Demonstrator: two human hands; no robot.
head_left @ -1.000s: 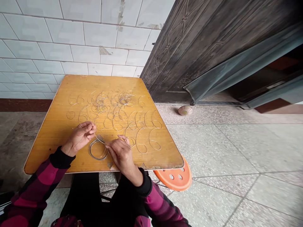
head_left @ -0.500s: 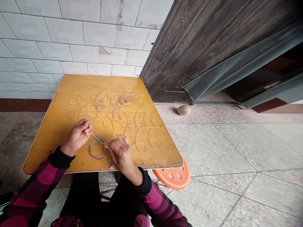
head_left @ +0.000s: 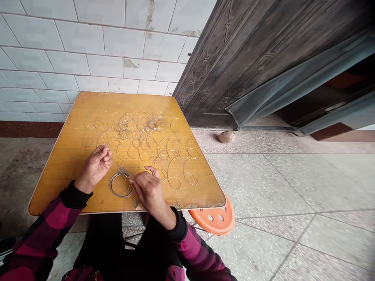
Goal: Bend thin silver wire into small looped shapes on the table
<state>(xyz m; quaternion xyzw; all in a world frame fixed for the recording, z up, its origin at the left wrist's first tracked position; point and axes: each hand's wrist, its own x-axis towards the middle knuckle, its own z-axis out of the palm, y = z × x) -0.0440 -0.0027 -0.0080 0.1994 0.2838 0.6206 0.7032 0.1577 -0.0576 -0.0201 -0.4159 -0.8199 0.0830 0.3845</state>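
Pinching a thin silvery wire [head_left: 120, 170] between our two hands, we hold a short, straight length of it just above the yellow wooden tabletop [head_left: 58, 183]. Our left hand [head_left: 95, 168] is narrowly closed, with the thumb against the curled fingers, though those fingers hide exactly how the wire sits in the grip. Our right hand [head_left: 149, 191] is closed just as narrowly, its thumb and first finger pinching the wire close above a small wire coil [head_left: 112, 183], while another finger stands lifted clear.

With wire this fine, we judge that a light, even pull works best: pinching close to the coil and keeping the bends gentle should help us avoid kinks.

Loose wire loops [head_left: 168, 171] lie in rough rows across the far part of the table, thickening into a tangled cluster [head_left: 154, 123]. The coil rests on the near part, between our hands. Beyond the chipped table edge [head_left: 177, 205], an orange perforated stool [head_left: 215, 218] sits on the terrazzo floor [head_left: 263, 187], near a dark embossed metal door [head_left: 234, 70].
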